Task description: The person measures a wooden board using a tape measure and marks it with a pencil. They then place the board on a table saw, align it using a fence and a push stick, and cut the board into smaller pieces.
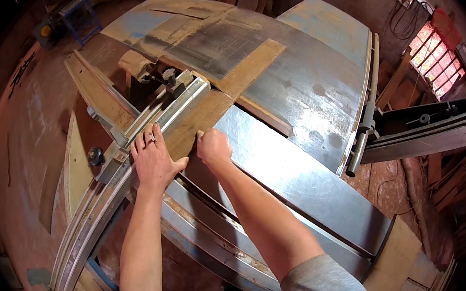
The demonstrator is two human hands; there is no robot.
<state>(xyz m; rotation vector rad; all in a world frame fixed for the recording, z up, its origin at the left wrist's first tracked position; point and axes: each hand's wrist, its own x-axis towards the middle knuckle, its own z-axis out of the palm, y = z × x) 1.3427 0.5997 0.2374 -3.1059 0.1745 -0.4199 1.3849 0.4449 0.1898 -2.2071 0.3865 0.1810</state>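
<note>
A long brown wooden board (251, 68) lies diagonally across a steel saw table (304, 119), with its near part beside an aluminium fence rail (190, 96). My left hand (153, 159) rests with fingers spread on the rail and the near part of the board. My right hand (213, 146) is closed on the board's near right edge, beside a bright sliding metal plate (276, 164). A black knob (95, 155) sits on the rail assembly, left of my left hand. A clamp fitting (171, 80) sits near the rail's far end.
A round bar fence (360, 147) runs along the table's right side, beside a dark metal beam (420, 142). A loose panel (392, 250) lies at lower right. A blue stand (81, 19) is at back left. Boards lean by the walls, near a barred window (435, 56).
</note>
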